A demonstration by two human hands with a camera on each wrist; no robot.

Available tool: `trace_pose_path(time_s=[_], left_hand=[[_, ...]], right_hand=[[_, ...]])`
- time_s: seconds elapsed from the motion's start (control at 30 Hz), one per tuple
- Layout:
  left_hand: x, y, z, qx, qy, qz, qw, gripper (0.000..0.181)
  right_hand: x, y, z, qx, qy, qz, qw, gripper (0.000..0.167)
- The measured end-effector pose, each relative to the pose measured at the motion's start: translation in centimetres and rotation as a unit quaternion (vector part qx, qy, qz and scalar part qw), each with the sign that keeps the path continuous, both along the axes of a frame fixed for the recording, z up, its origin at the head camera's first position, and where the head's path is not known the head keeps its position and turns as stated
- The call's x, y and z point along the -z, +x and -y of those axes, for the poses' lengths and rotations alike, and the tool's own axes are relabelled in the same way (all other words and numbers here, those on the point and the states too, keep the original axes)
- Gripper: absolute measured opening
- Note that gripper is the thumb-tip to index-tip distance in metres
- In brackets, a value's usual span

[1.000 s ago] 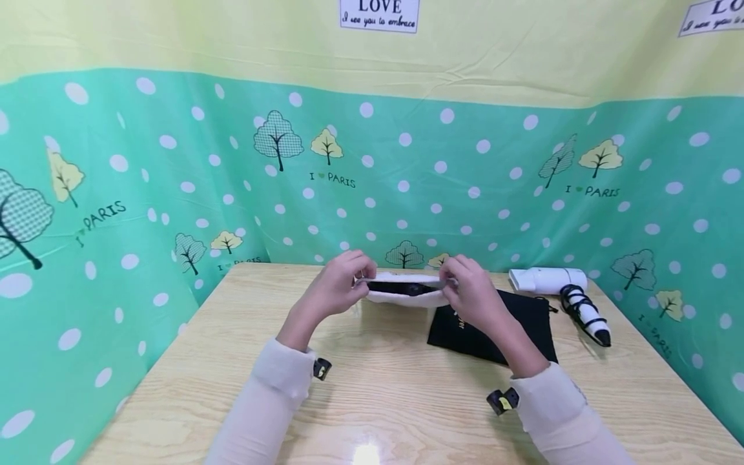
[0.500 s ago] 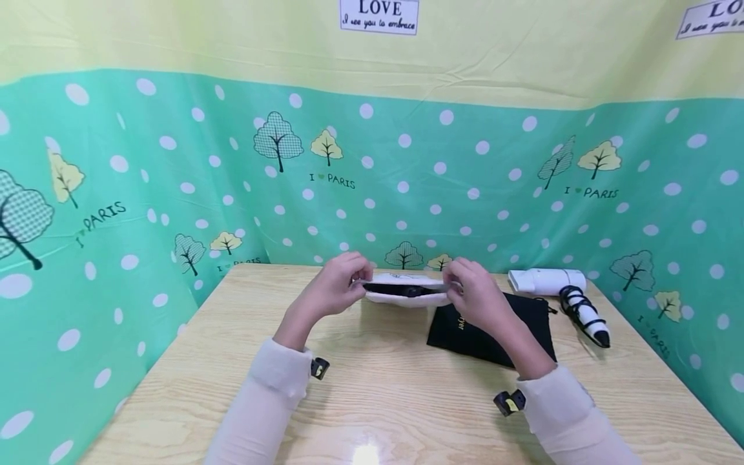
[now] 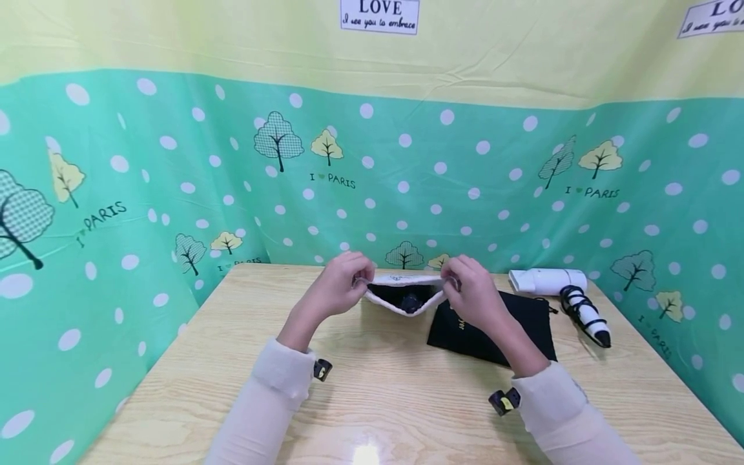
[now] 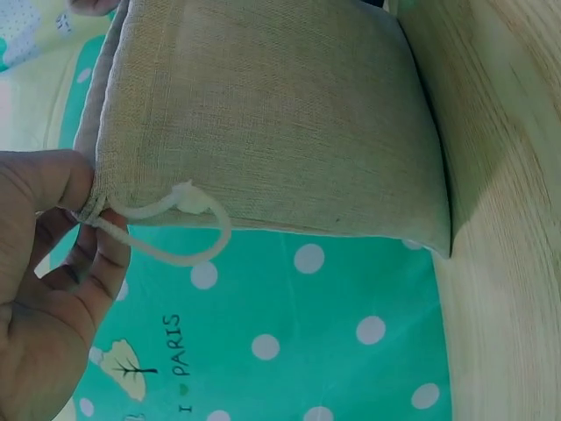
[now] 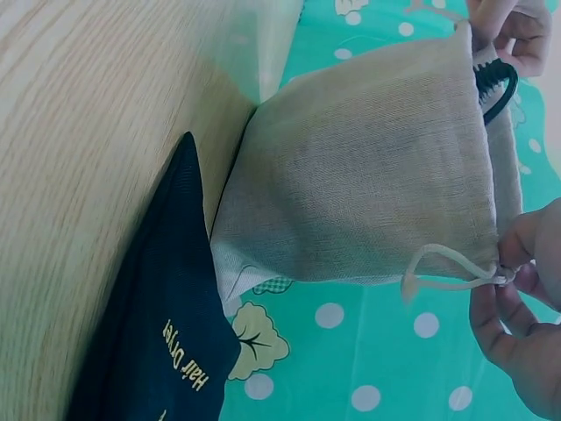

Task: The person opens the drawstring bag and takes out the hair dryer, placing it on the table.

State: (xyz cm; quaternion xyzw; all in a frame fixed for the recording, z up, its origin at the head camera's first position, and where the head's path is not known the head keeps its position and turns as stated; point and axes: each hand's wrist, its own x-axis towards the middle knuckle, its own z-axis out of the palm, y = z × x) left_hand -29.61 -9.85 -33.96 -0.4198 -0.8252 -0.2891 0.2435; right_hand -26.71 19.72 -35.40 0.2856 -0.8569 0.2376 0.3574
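The drawstring bag [image 4: 272, 114] is upright between your hands near the far side of the table, toward 12 o'clock from you, its base at the tabletop. It is soft, beige, coarsely woven cloth, roughly rectangular, its mouth gaping with the near rim sagging in a V toward 6 o'clock.

Your left hand [image 3: 340, 283] pinches the mouth's corner at 9 o'clock, thumb and fingertips brought together with only cloth between them. Your right hand [image 3: 473, 290] pinches the opposite corner at 3 o'clock in the same way, fingers bent. Below each grip dangles a loop of pale, smooth drawcord [image 4: 180, 260].

Inside the dark mouth sits a rounded black lump, too dim to identify; from the right wrist, a black coiled cord [image 5: 485, 79] shows at the opening.

At 4 o'clock from the bag, partly beneath your right forearm, lies a flat black cloth pouch [image 5: 171, 307] with gold "Hair Dryer" lettering. Farther out at 3 o'clock rests a smooth white hair dryer [image 3: 552, 281], black cable wound round its handle, which points toward 5 o'clock.

Under everything is a pale wood-grain table [image 3: 349, 400]. Behind, at 12 o'clock, hangs a green and yellow curtain [image 3: 372, 213] with white dots and printed trees.
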Motion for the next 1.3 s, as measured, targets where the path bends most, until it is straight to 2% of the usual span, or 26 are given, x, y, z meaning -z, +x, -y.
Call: trace_pose_path(time_s=[0.27, 0.47, 0.6, 0.7, 0.77, 0.93, 1.0, 1.13, 1.3], left_hand=[[0.1, -0.1, -0.3, 0.013, 0.015, 0.023, 0.9995, 0.025], [0.0, 0.0, 0.2, 0.009, 0.016, 0.067, 0.9976, 0.026], [-0.1, 0.0, 0.6, 0.025, 0.006, 0.097, 0.9949, 0.024], [-0.2, -0.1, 1.1, 0.034, -0.008, 0.111, 0.9932, 0.023], [-0.4, -0.3, 1.7, 0.01, -0.016, 0.1, 0.9948, 0.024], [-0.6, -0.4, 3.6, -0.031, -0.021, 0.089, 0.9953, 0.027], [-0.7, -0.4, 3.7, -0.016, -0.021, 0.097, 0.9949, 0.025], [-1.2, -0.1, 3.3, -0.002, -0.017, 0.089, 0.9959, 0.025], [-1.5, 0.1, 3.4, -0.004, -0.013, 0.088, 0.996, 0.027]], right_hand=[[-0.1, 0.1, -0.2, -0.006, 0.003, 0.003, 1.0, 0.018], [-0.1, 0.1, -0.9, -0.006, 0.024, 0.028, 0.9993, 0.021], [0.0, 0.2, -1.5, -0.022, 0.045, 0.046, 0.9977, 0.023], [0.3, 0.0, -2.1, -0.035, 0.059, 0.038, 0.9969, 0.025], [0.4, -0.3, -2.9, -0.03, 0.067, 0.017, 0.9971, 0.029], [0.4, -0.4, -5.3, 0.016, 0.043, -0.007, 0.9989, 0.035], [0.4, -0.1, -5.3, 0.013, 0.035, -0.007, 0.9993, 0.035], [0.2, 0.3, -3.9, -0.014, 0.046, -0.021, 0.9986, 0.036], [0.0, 0.6, -2.2, -0.022, 0.056, 0.008, 0.9982, 0.034]])
